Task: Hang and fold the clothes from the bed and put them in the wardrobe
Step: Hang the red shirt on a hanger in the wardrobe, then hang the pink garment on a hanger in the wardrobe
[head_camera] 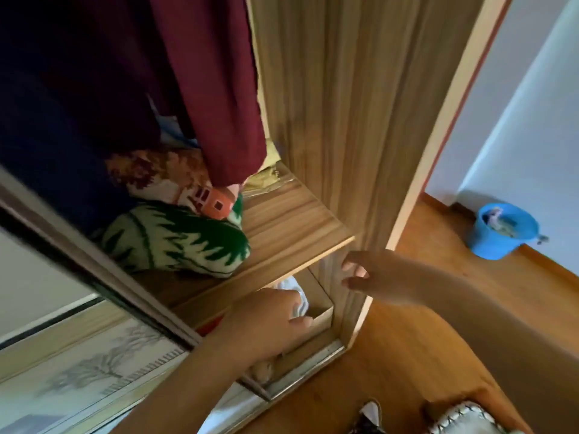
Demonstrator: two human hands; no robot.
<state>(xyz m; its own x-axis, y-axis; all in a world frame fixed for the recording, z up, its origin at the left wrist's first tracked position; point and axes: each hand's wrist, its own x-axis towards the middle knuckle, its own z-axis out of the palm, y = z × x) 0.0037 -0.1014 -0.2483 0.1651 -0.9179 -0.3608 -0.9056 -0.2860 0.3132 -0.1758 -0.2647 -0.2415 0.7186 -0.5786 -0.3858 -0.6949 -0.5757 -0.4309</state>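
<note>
Left hand point(268, 319): reaches into the lower compartment of the wardrobe point(344, 120), fingers bent down onto a white cloth point(296, 296) that lies in a cardboard box point(324, 314). Fingertips are at the cloth, but I cannot tell whether they pinch it or merely rest on it.

Right hand point(371, 277): at 2 o'clock from the left hand. It is released, fingers spread and holding nothing, just beside the wardrobe's side panel.

Progress (judgement): well under way.
- Hanging at 11–12 o'clock: a maroon garment point(213, 89) and a dark navy garment point(62, 104).
- On the shelf point(291, 220) above the box: a folded green-and-white knit point(181, 242), with an orange-brown knit point(156, 170) behind and above it.
- The white cloth looks like the piece being stowed now.
- The bed is out of view, so what remains cannot be counted.

Surroundings:
- Sliding mirror door point(78, 355) at 8 o'clock, standing part-way across the opening.
- Wooden floor point(407, 339) at 4 o'clock.
- Blue bucket point(501, 233) at 3 o'clock, on the floor by the pale wall point(532, 120); contents unclear.
- Patterned item point(457, 418) at 5 o'clock on the bottom edge, not identifiable.
</note>
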